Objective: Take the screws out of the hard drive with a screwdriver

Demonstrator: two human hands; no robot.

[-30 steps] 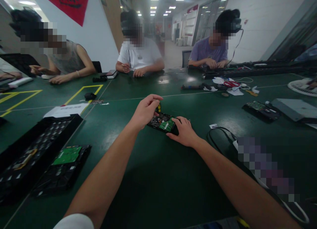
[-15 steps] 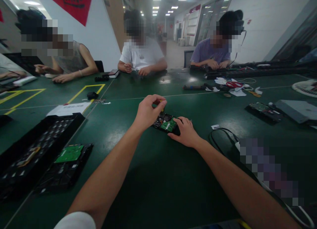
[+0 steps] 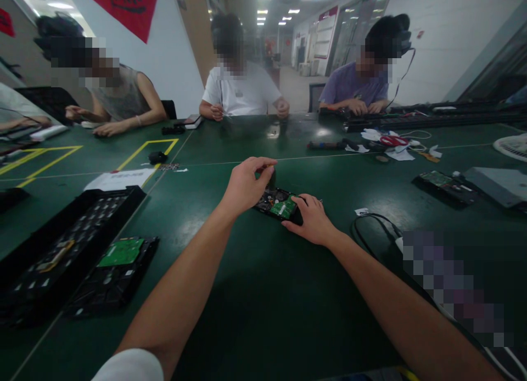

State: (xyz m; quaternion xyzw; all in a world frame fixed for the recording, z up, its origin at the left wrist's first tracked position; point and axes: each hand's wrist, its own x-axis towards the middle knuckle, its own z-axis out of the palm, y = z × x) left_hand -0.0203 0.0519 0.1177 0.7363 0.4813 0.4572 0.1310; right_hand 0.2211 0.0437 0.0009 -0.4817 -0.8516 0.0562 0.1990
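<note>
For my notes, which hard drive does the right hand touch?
The middle hard drive: the right hand touches it. The left one and right one lie untouched.

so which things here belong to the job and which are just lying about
In hand:
black unit with green board, touched by right hand
mostly hidden tool, in left hand

Apparently lying about:
second green-board unit
white paper
grey box

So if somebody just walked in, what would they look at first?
Probably the middle, where the right hand holds one end of a hard drive with a green circuit board, and the left hand is bent over its other end. Next, maybe the red banner at the upper left, or the people across the green table.
</note>
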